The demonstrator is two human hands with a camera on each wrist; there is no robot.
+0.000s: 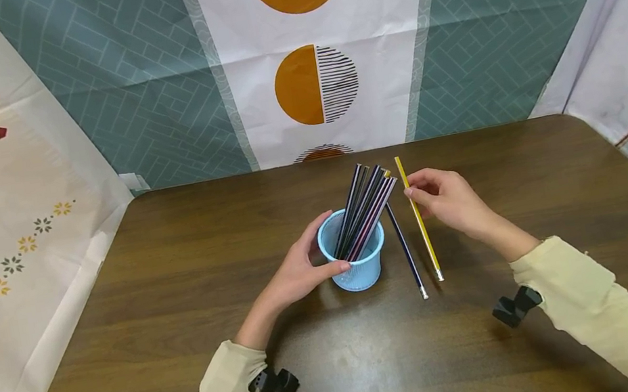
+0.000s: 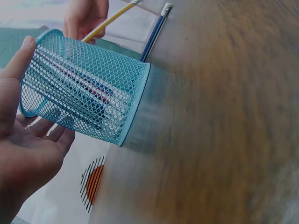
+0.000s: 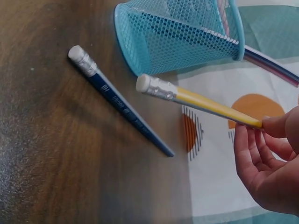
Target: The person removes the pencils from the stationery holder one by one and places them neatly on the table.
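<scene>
A light blue mesh pencil cup (image 1: 358, 277) stands on the table, with several dark pencils (image 1: 362, 212) leaning to the right inside it. My left hand (image 1: 301, 268) holds the cup round its near left side, thumb along the front of the rim. In my right hand (image 1: 444, 199), thumb and fingers pinch a yellow pencil (image 3: 210, 102) by its upper part, its white eraser end pointing toward me. Between cup and yellow pencil, a dark blue pencil (image 3: 124, 108) lies on the table, eraser end nearest me.
The brown wooden table (image 1: 188, 257) reaches back to a teal and white patterned cloth (image 1: 160, 83). Light printed cloths hang at the left and right sides. Each wrist carries a small black camera (image 1: 516, 306) below a cream sleeve (image 1: 589, 296).
</scene>
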